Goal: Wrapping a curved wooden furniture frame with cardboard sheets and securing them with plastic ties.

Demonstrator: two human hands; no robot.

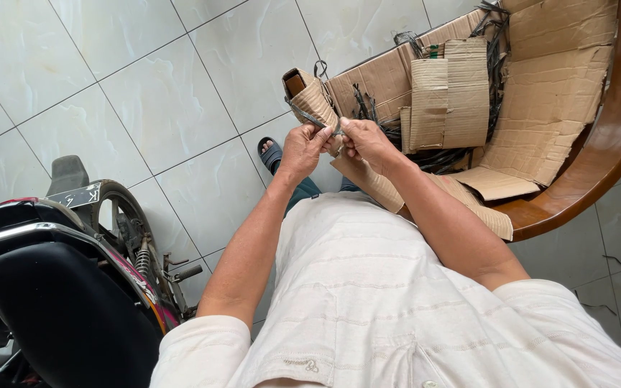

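1. Left hand (302, 149) and right hand (363, 141) meet in front of the body, fingers pressed together on a thin grey strap (315, 119) that runs across a folded cardboard bundle (313, 97). Both look pinched on the strap; the fingertips are too small to tell more.
2. Bundle sits just above the hands, held up off the lap, tilted, one end open.
3. Judgement: binding of this bundle is mid-way; the strap is around it but appears not yet fastened off.
4. Beyond the hands: flattened cardboard sheets (449, 93) and dark loose straps (496, 50) lie on a curved wooden table (612, 136), unbundled, so more appears left.
5. A motorbike (73, 287) stands to the left on the tiled floor (145, 86).
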